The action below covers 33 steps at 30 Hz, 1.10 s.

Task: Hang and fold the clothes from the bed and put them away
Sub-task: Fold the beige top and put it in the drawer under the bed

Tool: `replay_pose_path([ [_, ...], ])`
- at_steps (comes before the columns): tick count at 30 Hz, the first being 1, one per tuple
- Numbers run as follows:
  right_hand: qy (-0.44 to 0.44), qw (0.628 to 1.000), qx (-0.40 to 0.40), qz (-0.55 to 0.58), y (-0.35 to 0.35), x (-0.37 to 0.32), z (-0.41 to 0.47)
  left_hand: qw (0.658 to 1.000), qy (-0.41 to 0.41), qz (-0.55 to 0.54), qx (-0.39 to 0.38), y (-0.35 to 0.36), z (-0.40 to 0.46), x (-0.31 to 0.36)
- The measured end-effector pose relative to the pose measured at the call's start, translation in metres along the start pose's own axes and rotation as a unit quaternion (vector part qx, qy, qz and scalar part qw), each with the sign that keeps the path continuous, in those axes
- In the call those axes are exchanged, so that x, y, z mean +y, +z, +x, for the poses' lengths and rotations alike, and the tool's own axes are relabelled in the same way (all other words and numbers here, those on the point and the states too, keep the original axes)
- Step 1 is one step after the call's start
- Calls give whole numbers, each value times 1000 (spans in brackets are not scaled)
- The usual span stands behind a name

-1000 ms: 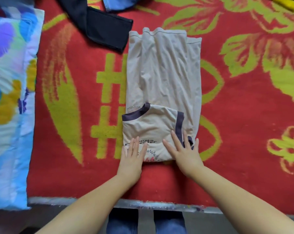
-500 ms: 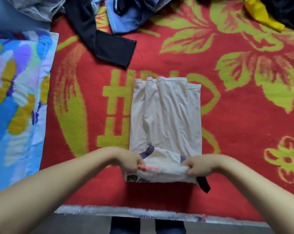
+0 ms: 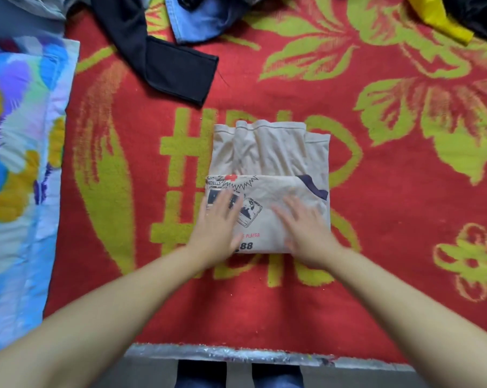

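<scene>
I am pressing my left hand (image 3: 218, 219) and right hand (image 3: 306, 228), fingers flat and spread, on the folded beige printed cotton T-shirt (image 3: 267, 186) lying near the red flowered blanket's (image 3: 390, 247) front edge. I am judging that smoothing outward evenly will be keeping the fold square.

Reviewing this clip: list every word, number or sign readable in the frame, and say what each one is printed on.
"PLAYER": red print on the beige T-shirt, between the hands.
"88": dark digits near the shirt's lower edge; anything before them is hidden by the left hand.
"GHT" / "NDELLS": partial words at the folded flap's upper left corner, cut off.
"#": large yellow-green signs woven into the red blanket; its other woven shapes are partly covered.
</scene>
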State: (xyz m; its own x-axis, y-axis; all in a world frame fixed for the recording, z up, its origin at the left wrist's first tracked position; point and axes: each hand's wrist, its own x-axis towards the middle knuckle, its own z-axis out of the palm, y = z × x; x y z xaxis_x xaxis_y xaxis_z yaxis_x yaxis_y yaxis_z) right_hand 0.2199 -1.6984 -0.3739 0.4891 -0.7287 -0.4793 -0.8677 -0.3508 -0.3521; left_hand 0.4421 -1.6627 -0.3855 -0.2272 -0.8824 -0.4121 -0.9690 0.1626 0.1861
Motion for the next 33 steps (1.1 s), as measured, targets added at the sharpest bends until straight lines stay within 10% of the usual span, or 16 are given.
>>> replay_pose_path([
  [8,47,982,-104,-152,49,17,-12,994,-34,38,-92,53,-9,13],
  [13,28,989,-147,-8,6,7,-11,984,15,24,-177,9,0,5],
  [20,2,900,-426,93,-40,-4,-42,844,78,-164,-505,-49,-34,2],
  [33,105,986,114,61,-103,32,55,993,-92,-71,-2,-91,84,-39],
])
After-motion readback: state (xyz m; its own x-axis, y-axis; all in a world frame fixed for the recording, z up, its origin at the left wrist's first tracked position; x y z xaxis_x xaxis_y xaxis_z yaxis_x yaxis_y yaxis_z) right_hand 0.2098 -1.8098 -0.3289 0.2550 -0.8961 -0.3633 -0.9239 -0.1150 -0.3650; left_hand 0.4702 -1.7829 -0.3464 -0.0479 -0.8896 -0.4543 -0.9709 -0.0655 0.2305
